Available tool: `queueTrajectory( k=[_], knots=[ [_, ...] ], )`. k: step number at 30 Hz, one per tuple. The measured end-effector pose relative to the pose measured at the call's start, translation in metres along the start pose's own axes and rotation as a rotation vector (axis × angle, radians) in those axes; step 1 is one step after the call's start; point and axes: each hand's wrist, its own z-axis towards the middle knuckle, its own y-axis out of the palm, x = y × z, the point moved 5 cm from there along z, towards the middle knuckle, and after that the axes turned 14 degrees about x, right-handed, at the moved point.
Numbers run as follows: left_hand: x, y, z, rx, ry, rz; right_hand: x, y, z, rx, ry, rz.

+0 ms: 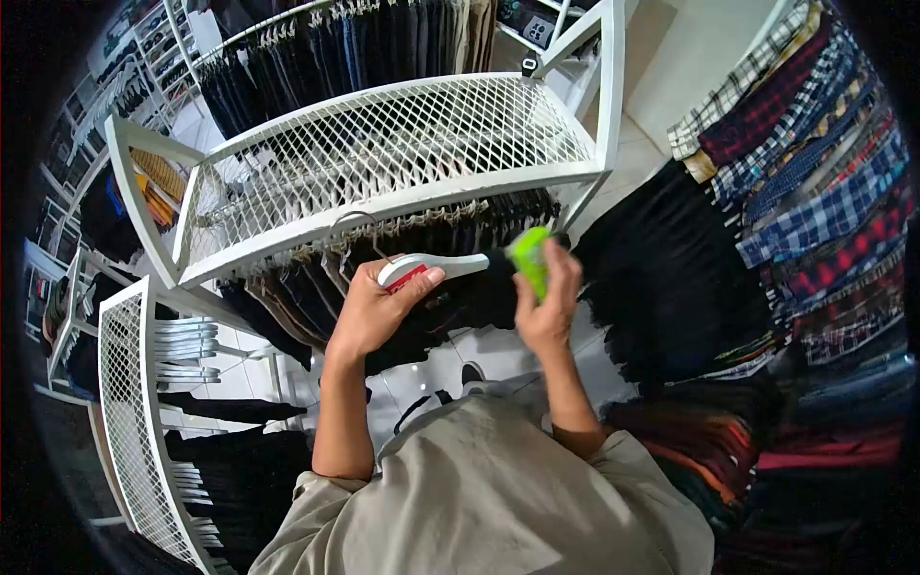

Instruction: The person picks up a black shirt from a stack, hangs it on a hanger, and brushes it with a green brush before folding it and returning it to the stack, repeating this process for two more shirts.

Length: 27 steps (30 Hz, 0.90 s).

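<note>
My left hand is closed around the middle of a white clothes hanger, its thumb lying along the front. A red label shows beside that thumb, and a thin metal hook rises above the fingers. One arm of the hanger points right, toward my right hand. The right hand's fingers are wrapped round a bright green object, smeared by motion; I cannot tell its kind. Something dark shows between the green object and the hanger's tip.
A white rack with a mesh top stands just ahead, dark garments hanging beneath it. Plaid shirts and black garments hang on the right. At the left are a mesh-topped rack and white hangers. Tiled floor shows below.
</note>
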Motion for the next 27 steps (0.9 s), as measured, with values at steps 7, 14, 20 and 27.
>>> queueTrajectory(
  k=[7,14,20,27],
  knots=[
    [-0.038,-0.069,-0.06,0.057,-0.051,-0.113,0.027,-0.068,-0.063,0.182,0.513,-0.204],
    [-0.057,-0.069,-0.102,-0.002,-0.051,-0.212,-0.145,-0.053,-0.087,-0.108,0.048,0.075],
    [-0.069,-0.105,-0.118,-0.011,-0.189,-0.237,-0.052,-0.046,-0.099,0.122,0.364,-0.195],
    [-0.068,-0.128,-0.129,0.105,-0.209,-0.249,-0.074,-0.058,-0.087,0.161,0.351,-0.062]
  ],
)
